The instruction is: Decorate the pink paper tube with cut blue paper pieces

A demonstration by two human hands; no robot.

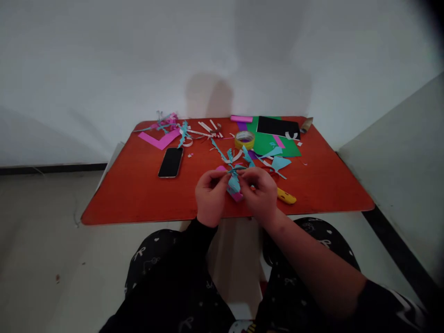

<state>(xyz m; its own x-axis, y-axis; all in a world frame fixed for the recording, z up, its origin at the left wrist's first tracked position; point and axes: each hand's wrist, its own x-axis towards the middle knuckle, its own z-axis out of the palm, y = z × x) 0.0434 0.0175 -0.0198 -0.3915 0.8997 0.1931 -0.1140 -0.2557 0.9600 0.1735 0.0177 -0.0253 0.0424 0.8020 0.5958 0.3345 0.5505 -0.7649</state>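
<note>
Smooth red tabletop [132, 194], thin bluish strip [237, 169] between pinched fingertips [225, 179]

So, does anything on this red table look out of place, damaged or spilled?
No spill shows, but a tangle of pink and blue shreds sits at the far left of the table, and a ragged blue strip lies beyond the phone. Their jagged, loose edges look untidy beside the straight-edged pink piece.

No legible text or numbers anywhere.
</note>
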